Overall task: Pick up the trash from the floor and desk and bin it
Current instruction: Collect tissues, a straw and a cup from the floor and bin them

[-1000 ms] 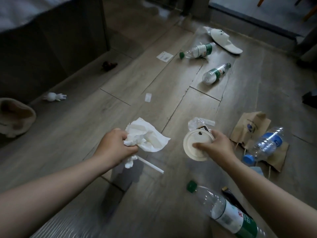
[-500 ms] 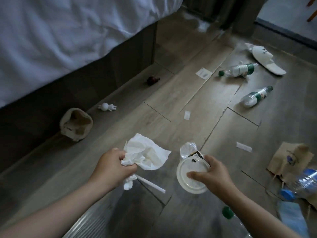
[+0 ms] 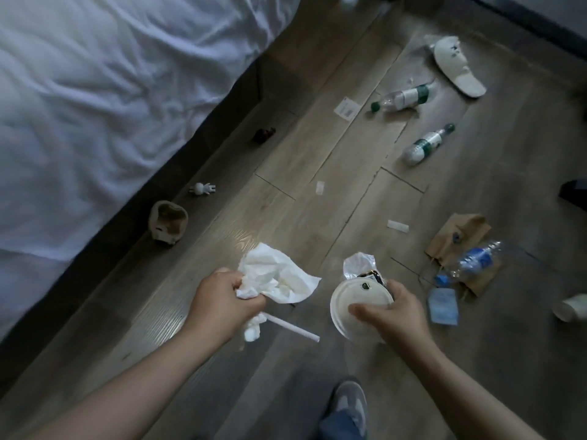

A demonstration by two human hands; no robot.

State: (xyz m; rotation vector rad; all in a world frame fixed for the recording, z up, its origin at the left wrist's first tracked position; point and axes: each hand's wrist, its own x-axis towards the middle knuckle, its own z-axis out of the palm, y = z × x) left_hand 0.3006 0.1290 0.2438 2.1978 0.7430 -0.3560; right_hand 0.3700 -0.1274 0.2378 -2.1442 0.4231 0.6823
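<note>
My left hand [image 3: 222, 301] grips a crumpled white tissue [image 3: 279, 274] together with a white straw [image 3: 293, 327] that sticks out to the right below it. My right hand [image 3: 392, 312] holds a white lidded paper cup [image 3: 355, 304], with a silvery wrapper [image 3: 359, 265] and a dark packet pinched against its far side. Both hands are held above the wooden floor [image 3: 317, 154]. No bin is in view.
A bed with a white sheet [image 3: 111, 90] fills the left. On the floor lie two green-capped bottles [image 3: 403, 98] [image 3: 427, 144], a white cap [image 3: 457, 69], a brown paper bag [image 3: 460, 239] under a blue-capped bottle [image 3: 473, 260], paper scraps [image 3: 347, 107], a beige cup [image 3: 168, 222], a small white figure [image 3: 203, 188] and a face mask [image 3: 443, 304]. My shoe [image 3: 351, 404] is at the bottom.
The view has risen and swung left, bringing the bed in and dropping the nearest bottle out of sight. Both hands keep their hold on the tissue and the cup.
</note>
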